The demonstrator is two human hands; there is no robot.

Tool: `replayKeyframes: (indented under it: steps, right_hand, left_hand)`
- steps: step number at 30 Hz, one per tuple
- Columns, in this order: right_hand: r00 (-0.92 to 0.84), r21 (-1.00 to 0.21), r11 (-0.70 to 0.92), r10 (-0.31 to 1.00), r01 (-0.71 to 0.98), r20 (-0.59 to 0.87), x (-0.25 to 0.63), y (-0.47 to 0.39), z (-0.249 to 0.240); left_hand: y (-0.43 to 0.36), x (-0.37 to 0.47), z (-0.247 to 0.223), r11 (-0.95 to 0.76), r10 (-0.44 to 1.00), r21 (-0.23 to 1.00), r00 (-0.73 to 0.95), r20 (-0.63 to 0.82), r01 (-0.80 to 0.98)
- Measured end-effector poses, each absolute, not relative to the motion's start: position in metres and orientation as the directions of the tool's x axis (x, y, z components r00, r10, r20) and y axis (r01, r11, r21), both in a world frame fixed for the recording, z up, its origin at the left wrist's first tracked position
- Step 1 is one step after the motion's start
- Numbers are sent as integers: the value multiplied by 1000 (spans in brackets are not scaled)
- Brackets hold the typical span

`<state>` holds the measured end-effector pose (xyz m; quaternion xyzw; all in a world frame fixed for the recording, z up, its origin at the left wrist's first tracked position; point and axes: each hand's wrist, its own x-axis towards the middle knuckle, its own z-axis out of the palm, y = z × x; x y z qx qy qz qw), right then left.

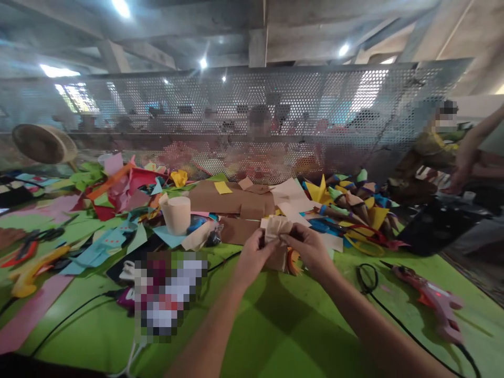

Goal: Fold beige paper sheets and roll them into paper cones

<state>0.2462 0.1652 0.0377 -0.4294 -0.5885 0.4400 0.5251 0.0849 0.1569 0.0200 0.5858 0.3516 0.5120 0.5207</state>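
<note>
A crumpled tan paper piece (277, 227) is held up over the green table (283, 325), between my two hands. My left hand (254, 254) grips its left side with closed fingers. On its right edge, my right hand (309, 244) pinches the paper between thumb and fingers. Below the hands hangs or lies more tan paper, with orange curled strips (293, 261) beside it. Brown paper sheets (236, 231) lie just behind. A beige paper cup shape (177, 214) stands to the left.
A pink glue gun (431, 299) with a black cable lies at right, a yellow one (37, 270) at left. Coloured paper (122, 189) and paper cones (354, 202) pile up at the back. A power strip (173, 294) sits front left. Another person's arm (478, 142) reaches in at right.
</note>
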Motion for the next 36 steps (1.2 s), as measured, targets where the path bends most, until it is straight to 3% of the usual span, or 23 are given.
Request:
replayKeyframes:
  steps: [4, 9, 12, 19, 26, 32, 36]
  right_hand:
    - [-46, -973, 215, 975, -78, 219, 248, 163, 39]
    - [-52, -978, 208, 976, -34, 210, 256, 160, 44]
    - [-50, -979, 205, 977, 1, 205, 260, 161, 45]
    - [-44, -976, 192, 979, -104, 197, 263, 159, 49]
    - [11, -962, 231, 973, -148, 232, 265, 161, 47]
    - [-1, -958, 258, 966, -125, 260, 264, 160, 48]
    - [-137, -964, 186, 967, -189, 213, 258, 155, 52]
  left_hand:
    - [159, 82, 18, -221, 944, 973, 235, 230, -63]
    - [158, 75, 28, -248, 932, 965, 293, 213, 87]
    - [159, 70, 31, -200, 937, 978, 303, 175, 52]
    - [163, 60, 32, -100, 978, 988, 172, 119, -114]
    - [158, 56, 38, -46, 946, 935, 286, 155, -353]
    - [161, 63, 32, -122, 970, 978, 187, 153, -167]
    - [162, 67, 32, -187, 979, 962, 40, 199, -200]
